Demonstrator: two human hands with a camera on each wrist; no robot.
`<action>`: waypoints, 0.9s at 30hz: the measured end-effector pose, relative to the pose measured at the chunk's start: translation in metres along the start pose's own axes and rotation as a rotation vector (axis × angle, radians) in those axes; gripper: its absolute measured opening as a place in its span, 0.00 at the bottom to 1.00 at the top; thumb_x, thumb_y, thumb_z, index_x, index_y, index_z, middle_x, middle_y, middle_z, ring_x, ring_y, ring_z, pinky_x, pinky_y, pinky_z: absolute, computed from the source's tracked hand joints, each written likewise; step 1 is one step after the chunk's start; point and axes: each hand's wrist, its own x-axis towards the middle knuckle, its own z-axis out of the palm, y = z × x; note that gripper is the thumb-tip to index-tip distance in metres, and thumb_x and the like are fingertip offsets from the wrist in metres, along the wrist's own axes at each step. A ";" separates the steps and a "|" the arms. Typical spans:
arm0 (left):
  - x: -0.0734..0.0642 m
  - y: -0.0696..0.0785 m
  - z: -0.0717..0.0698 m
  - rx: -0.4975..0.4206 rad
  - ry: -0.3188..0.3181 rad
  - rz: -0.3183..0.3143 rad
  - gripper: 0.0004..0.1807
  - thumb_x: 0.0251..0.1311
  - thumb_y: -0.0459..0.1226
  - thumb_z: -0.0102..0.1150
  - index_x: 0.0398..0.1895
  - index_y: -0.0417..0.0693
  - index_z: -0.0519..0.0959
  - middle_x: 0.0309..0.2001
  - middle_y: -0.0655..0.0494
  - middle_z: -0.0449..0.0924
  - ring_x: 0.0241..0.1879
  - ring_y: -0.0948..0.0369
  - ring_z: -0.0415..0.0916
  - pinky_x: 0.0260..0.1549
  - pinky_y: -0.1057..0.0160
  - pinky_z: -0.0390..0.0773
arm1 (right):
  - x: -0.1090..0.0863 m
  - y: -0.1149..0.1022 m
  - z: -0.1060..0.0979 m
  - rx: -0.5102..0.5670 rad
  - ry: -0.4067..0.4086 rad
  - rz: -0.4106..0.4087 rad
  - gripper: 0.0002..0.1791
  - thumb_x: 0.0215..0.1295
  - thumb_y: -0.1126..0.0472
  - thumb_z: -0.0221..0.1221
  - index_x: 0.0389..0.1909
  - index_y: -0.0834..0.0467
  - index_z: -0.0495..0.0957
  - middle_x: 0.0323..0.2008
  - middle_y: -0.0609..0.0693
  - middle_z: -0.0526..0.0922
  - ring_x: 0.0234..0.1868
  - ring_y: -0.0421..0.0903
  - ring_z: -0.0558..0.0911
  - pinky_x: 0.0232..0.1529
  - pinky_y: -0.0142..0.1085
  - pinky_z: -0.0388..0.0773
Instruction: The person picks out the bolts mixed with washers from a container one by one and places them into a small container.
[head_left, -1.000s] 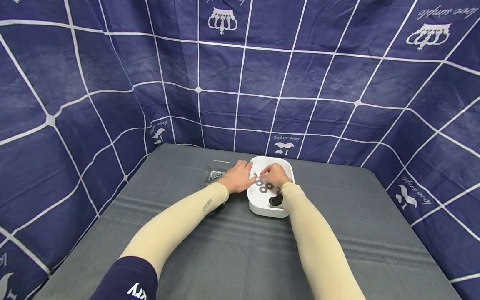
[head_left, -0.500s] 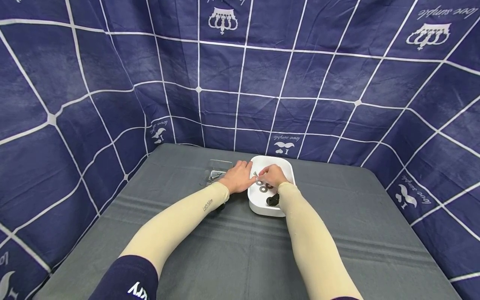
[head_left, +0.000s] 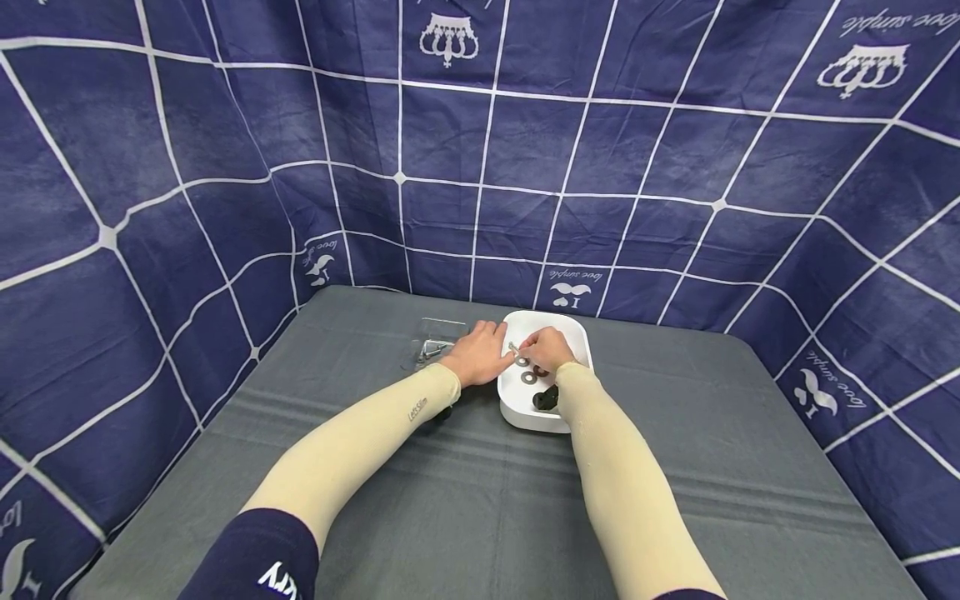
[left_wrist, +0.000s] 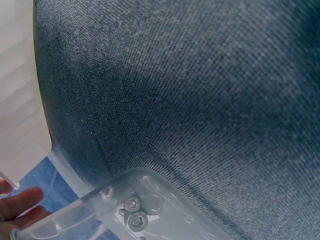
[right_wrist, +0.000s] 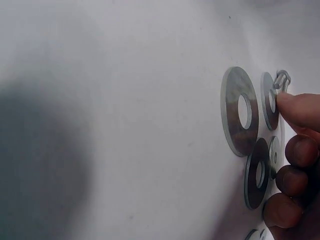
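Note:
My left hand [head_left: 480, 354] lies over the left rim of a white tray [head_left: 534, 421], its thumb reaching inside and its fingers extended forward. In the left wrist view, only some of its fingers [left_wrist: 22, 204] show. Inside the tray, my right hand [head_left: 549, 348] has curled fingers and pinches a small silver bolt [right_wrist: 282, 79] at the fingertips, close to the left thumb. Below and beside those fingertips lie several flat metal washers [right_wrist: 240, 112]. Part of the bolt is hidden behind the right hand.
A clear plastic box [left_wrist: 145, 175] holding several socket-head bolts [left_wrist: 137, 221] stands left of the tray. Near the tray's front is a black object [head_left: 546, 398], partly covered by the right wrist. Grey cloth [head_left: 480, 500] covers the table; a blue curtain [head_left: 600, 150] surrounds it.
The right forearm has shifted slightly left, and the bolt at its fingertips has changed its tilt a little. My left hand keeps its place on the tray rim.

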 end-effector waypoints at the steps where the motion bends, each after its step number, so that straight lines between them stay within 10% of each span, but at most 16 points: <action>1: 0.000 0.000 0.000 -0.002 -0.001 0.000 0.39 0.73 0.55 0.42 0.78 0.39 0.56 0.68 0.41 0.67 0.71 0.49 0.62 0.65 0.51 0.72 | 0.000 0.000 0.000 -0.005 -0.001 0.001 0.05 0.61 0.62 0.65 0.30 0.60 0.86 0.21 0.47 0.80 0.15 0.39 0.76 0.18 0.30 0.75; 27: -0.003 0.002 -0.002 -0.003 0.002 -0.001 0.37 0.74 0.52 0.42 0.77 0.37 0.57 0.69 0.40 0.66 0.72 0.48 0.60 0.67 0.51 0.70 | 0.001 -0.006 -0.002 -0.021 0.033 0.042 0.05 0.60 0.62 0.67 0.30 0.60 0.88 0.18 0.47 0.80 0.14 0.39 0.77 0.17 0.31 0.75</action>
